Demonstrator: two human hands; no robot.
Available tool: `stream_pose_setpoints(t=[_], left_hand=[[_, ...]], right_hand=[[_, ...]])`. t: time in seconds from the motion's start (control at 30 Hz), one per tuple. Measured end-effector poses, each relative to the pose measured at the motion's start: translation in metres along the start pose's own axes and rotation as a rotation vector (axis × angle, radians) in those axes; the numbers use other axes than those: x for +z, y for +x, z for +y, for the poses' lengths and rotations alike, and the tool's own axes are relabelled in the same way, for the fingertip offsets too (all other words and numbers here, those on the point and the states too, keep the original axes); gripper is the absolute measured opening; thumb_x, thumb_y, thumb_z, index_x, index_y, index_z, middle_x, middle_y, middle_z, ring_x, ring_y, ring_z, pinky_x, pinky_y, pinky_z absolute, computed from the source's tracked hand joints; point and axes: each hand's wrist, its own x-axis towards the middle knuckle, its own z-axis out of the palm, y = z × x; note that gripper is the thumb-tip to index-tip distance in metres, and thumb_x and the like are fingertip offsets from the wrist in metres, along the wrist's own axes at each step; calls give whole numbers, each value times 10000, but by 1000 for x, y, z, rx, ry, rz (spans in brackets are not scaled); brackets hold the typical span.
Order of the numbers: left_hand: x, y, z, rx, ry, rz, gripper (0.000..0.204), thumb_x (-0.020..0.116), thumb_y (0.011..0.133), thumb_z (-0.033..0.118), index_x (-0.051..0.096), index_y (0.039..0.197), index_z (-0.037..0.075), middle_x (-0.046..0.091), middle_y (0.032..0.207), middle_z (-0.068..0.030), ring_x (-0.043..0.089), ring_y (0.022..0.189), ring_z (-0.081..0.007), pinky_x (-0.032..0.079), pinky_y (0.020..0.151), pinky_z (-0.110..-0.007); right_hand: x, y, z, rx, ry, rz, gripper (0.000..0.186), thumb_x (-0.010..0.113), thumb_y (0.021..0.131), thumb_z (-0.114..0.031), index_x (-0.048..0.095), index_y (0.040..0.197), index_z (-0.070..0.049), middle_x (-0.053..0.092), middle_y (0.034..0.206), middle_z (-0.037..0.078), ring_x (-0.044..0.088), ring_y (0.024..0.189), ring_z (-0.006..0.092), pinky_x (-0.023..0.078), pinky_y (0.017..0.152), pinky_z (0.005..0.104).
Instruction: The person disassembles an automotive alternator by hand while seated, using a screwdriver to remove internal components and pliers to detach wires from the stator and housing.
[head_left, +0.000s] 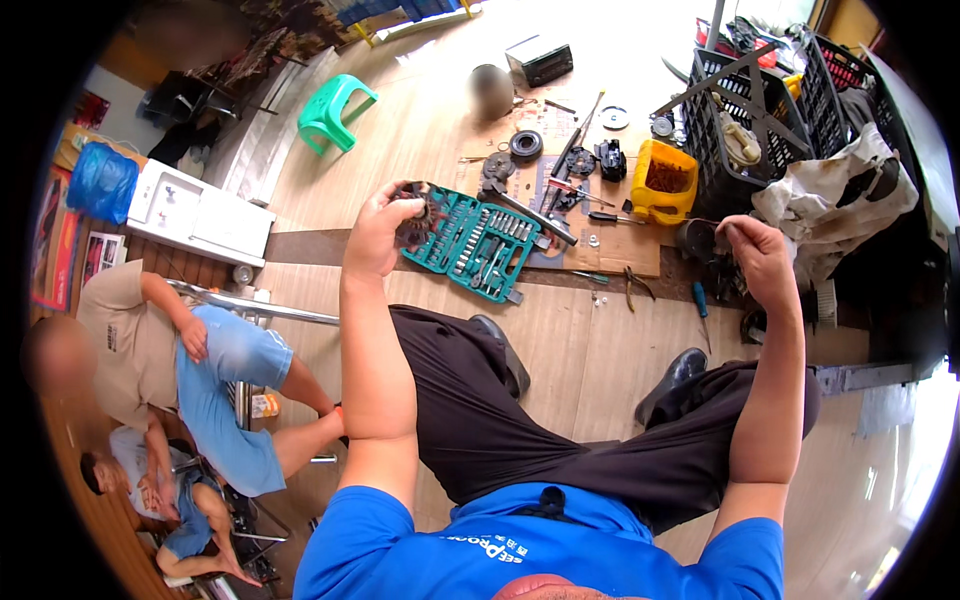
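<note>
My left hand (pixel 375 232) is closed round a stator coil (pixel 420 218), a round dark part with copper-coloured teeth, held above the open teal socket set case (pixel 470 245). Sockets and bits sit in rows in that case. Over on the right, my right hand (pixel 762 255) is raised with its fingertips pinched together. A thin line shows by the fingertips, but I cannot make out what they hold. Below and beside this hand are dark, cluttered parts. A screwdriver with a blue handle (pixel 700 295) and pliers (pixel 632 287) lie on the floor between my hands.
Cardboard (pixel 635 262) carries loose machine parts, a black ring (pixel 525 146) and a long rod. A yellow cut-open container (pixel 664 180) stands beside black crates (pixel 745 120). A green stool (pixel 337 112) is farther left. Two people sit at the left, near a metal-framed seat.
</note>
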Motion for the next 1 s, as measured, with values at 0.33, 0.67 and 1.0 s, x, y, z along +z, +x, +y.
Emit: stream_pose_setpoints(t=[0.33,0.67,1.0], left_hand=[[-19,9,-3,144,-552,-4,356,570,907,251,589,1178,21,686,1052,-125,687,898,-247,556,645,-354],[-19,13,-5,476,-107,702,301,650,860,145,525,1110,32,656,899,-96,649,695,-165,511,488,-281],[-33,2,5,-99,-438,-236,403,573,827,206,580,1157,-25,681,1009,-160,692,850,-259,583,689,-378]], right_hand=[[3,7,45,-26,-262,15,122,601,921,-80,653,934,30,623,740,70,546,724,110,469,705,281],[10,-26,-38,-9,-47,-431,74,603,894,13,676,891,21,564,693,-27,465,664,45,411,594,219],[-84,-67,-51,-5,-163,167,102,563,934,-2,659,902,2,456,679,-89,353,615,12,264,529,193]])
